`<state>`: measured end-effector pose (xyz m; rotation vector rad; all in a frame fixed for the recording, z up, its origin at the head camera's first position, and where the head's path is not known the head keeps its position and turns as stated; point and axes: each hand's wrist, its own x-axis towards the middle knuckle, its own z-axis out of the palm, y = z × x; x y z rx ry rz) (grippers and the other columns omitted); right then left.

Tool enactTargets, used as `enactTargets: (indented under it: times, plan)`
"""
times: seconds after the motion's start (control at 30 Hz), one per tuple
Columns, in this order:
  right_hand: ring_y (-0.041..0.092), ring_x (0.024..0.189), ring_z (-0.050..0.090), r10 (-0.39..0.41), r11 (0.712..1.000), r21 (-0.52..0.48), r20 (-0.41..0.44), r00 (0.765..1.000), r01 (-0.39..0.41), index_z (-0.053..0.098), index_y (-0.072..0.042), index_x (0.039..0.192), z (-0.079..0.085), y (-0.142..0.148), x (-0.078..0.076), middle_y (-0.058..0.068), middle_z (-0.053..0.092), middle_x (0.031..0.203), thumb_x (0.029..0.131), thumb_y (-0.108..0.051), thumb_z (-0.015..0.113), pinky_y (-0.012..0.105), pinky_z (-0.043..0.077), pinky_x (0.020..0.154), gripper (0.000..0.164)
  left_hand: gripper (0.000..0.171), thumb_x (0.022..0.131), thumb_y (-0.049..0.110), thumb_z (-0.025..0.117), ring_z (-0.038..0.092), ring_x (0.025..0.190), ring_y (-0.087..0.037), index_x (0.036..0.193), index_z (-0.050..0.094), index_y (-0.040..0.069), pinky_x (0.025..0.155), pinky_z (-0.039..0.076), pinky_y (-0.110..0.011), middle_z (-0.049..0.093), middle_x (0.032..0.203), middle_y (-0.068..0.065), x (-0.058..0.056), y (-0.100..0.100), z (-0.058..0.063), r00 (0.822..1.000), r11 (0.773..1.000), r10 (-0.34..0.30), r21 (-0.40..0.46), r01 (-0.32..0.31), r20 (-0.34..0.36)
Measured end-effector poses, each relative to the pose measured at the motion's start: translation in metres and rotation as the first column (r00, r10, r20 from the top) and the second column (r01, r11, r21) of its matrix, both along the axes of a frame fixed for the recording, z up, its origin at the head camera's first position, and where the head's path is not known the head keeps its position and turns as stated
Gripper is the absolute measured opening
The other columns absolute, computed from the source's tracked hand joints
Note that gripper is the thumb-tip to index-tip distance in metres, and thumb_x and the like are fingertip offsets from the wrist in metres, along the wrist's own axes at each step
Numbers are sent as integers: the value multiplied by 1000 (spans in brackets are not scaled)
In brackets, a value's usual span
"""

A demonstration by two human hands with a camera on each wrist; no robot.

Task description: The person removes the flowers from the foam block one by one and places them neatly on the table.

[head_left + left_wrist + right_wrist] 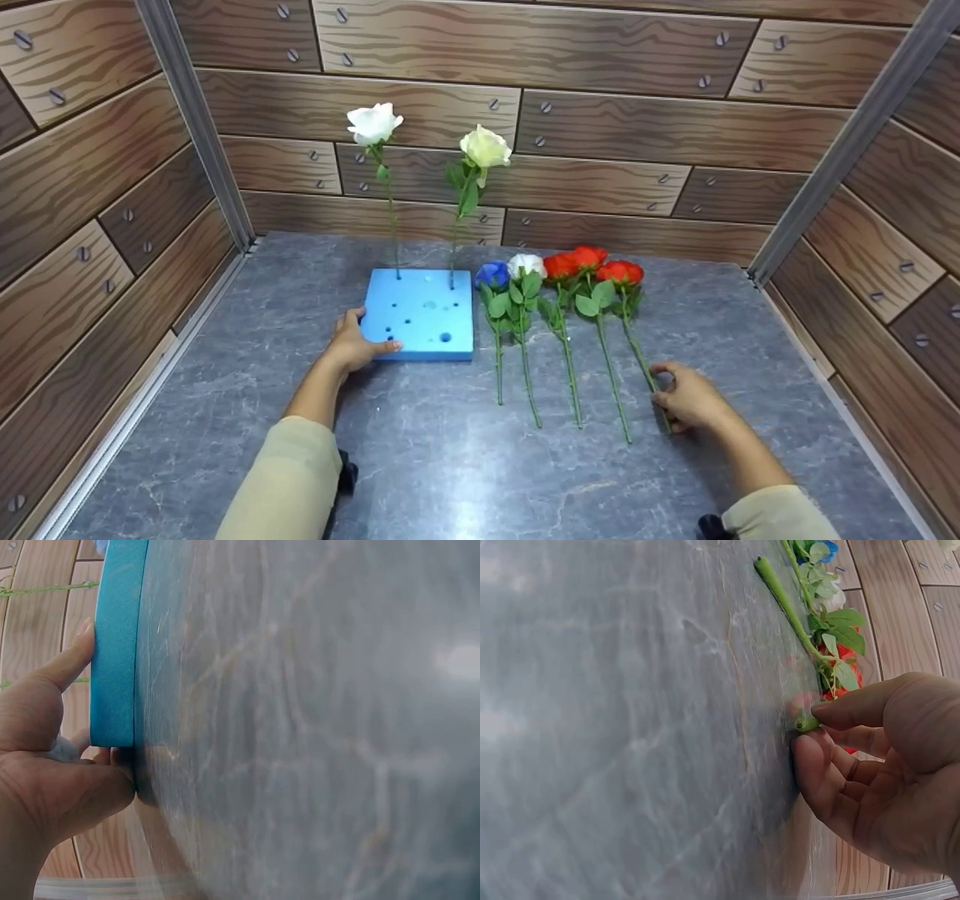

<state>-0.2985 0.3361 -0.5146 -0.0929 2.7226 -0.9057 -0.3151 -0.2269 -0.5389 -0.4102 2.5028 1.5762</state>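
My left hand [351, 346] grips the near left corner of a light blue foam block [427, 322], thumb on its top and fingers along its side. The block has several holes. A white rose [375, 124] and a pale yellow rose [486, 146] stand upright in its far holes. My right hand [691, 397] pinches the lower stem of the rightmost red rose [621, 271], its thumb and fingertips at the stem's cut end [807, 722] in the right wrist view. That rose lies on the grey table [420, 450].
Left of that rose lie two more red roses [589, 256], a white rose [526, 265] and a blue rose [492, 274], stems toward me. Wood-patterned walls [645, 127] with metal corner posts [199, 120] enclose the table at the back and sides.
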Motion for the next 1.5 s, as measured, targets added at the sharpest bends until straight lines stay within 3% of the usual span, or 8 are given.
enactTargets:
  times: [0.3,0.57,0.77,0.83,0.93,1.07,1.27,1.5]
  plan:
    - [15,52,58,25,997,72,-100,995,-18,50,6,150,-6,-4,0,7,58,75,95,-2,62,31,56,47,56,112,93,32,89,15,166,-49,173,14,8,134,25,-62,9,178,-26,4,0,-1,1000,1000,-10,13,11,-24]
    - [14,52,57,12,996,88,-65,998,-7,49,4,152,-4,-5,-1,3,52,71,101,-8,68,33,57,49,56,112,93,31,89,14,167,-48,173,13,9,134,25,-62,9,179,-26,4,-2,-3,1000,1000,-4,13,4,-22]
    - [16,54,59,25,997,76,-53,998,-21,46,6,154,-1,-6,-1,5,56,75,105,-13,66,34,57,50,57,112,93,29,89,14,167,-48,173,13,9,134,24,-63,9,179,-26,4,-1,-3,1000,1000,2,14,-2,-12]
    - [21,60,63,35,995,93,-59,998,-30,45,7,155,1,-6,-1,12,62,80,105,-16,65,39,60,55,58,112,93,29,89,14,167,-48,173,14,9,134,24,-63,9,179,-26,4,0,-2,1000,1000,4,14,-3,-11]
    - [42,89,74,57,988,145,-97,994,-43,47,8,154,6,-7,-3,31,71,107,106,-20,66,55,63,81,59,112,93,31,89,14,167,-48,173,14,9,134,25,-62,9,179,-25,3,0,-1,1000,1000,0,12,0,-13]
    - [52,119,68,73,984,169,-127,989,-51,46,10,153,14,-9,-7,38,69,129,107,-25,64,66,53,101,61,111,93,31,88,13,168,-47,173,13,10,134,26,-62,8,180,-25,4,0,0,1000,1000,-10,11,10,-16]
    - [40,108,73,47,994,107,-114,992,-34,43,7,157,21,-20,-7,33,72,123,108,-28,64,58,58,93,64,112,93,31,89,14,167,-48,173,14,9,134,27,-63,8,179,-25,3,1,1,1000,1000,-11,7,11,-24]
    - [29,97,68,47,997,71,-135,990,-38,49,2,156,24,-44,-7,24,70,115,107,-30,67,43,54,80,61,110,93,30,88,13,167,-48,172,15,8,133,28,-62,8,179,-25,2,1,2,1000,1000,-7,0,7,-21]
